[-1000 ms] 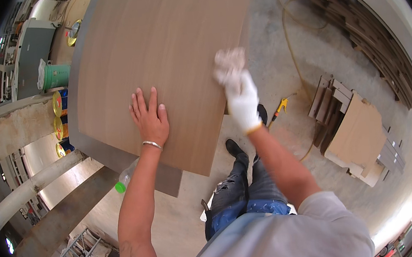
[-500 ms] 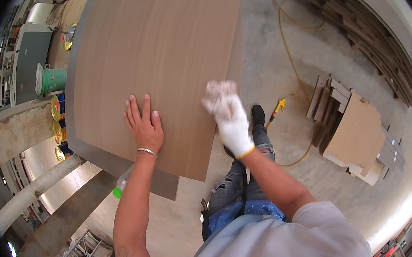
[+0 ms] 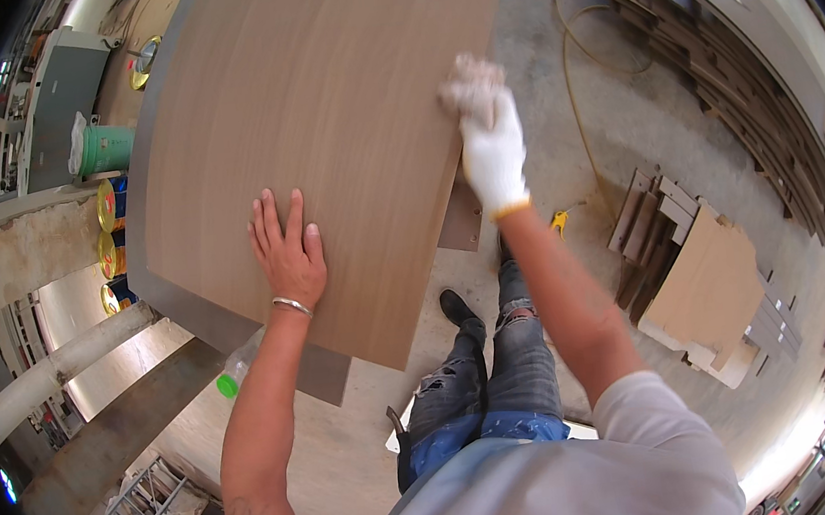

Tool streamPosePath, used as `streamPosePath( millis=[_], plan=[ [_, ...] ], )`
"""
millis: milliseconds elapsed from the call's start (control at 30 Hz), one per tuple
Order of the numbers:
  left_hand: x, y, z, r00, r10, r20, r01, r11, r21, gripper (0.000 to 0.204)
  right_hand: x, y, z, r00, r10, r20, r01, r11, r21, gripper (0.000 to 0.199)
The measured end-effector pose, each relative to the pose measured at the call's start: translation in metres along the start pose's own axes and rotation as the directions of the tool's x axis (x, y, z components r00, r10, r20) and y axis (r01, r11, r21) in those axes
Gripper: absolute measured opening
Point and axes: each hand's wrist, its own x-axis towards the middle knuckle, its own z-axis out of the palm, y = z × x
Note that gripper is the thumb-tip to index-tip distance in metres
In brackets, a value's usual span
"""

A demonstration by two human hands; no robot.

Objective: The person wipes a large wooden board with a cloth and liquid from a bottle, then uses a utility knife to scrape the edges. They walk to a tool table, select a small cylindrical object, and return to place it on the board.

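Note:
A large brown wood-grain panel (image 3: 315,97) lies in front of me, on top of a darker grey-brown board (image 3: 329,372) that juts out at the near and left edges. My left hand (image 3: 290,255), bare with a silver bracelet at the wrist, rests flat on the panel, fingers spread. My right hand (image 3: 493,143) wears a white knitted glove with a yellow cuff. It is closed on a crumpled whitish cloth (image 3: 473,83), held at the panel's right edge. Motion blurs the cloth slightly.
A clear bottle with a green cap (image 3: 229,384) is beside my left forearm. Paint tins (image 3: 113,254) and a green bucket (image 3: 105,149) stand at left. On the floor to the right are a yellow air gun (image 3: 559,222), a hose (image 3: 571,90), board offcuts (image 3: 701,277) and stacked panels (image 3: 715,75).
My right hand has moved away from me and rightward along the panel's right edge with the cloth. My left hand has stayed in place. My legs have shifted.

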Motion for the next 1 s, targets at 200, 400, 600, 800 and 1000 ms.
streamPosePath(
  millis=[200,400,600,800,1000],
  plan=[
    [0.003,0.005,-0.002,1.000,-0.010,0.016,0.009,1.000,0.022,0.053,-0.011,-0.003,0.004,0.998,0.015,-0.066,-0.013,1.000,0.024,0.017],
    [-0.006,-0.003,-0.003,0.999,-0.032,0.007,0.032,0.999,-0.005,0.052,-0.095,-0.005,0.003,0.988,-0.002,0.155,0.000,1.000,0.013,0.022],
    [0.005,0.004,0.004,1.000,0.011,-0.014,-0.011,1.000,-0.011,0.052,0.090,0.009,-0.009,0.994,0.079,-0.070,-0.083,0.995,-0.056,0.021],
    [-0.003,0.004,0.001,1.000,-0.031,0.003,0.031,0.999,0.019,0.052,-0.194,-0.024,0.009,0.991,0.033,0.132,-0.044,0.996,0.078,0.018],
    [-0.002,-0.001,0.002,1.000,-0.016,-0.008,0.016,1.000,0.019,0.052,-0.109,-0.017,0.001,0.989,0.001,0.148,-0.021,0.991,0.130,0.024]
  ],
)
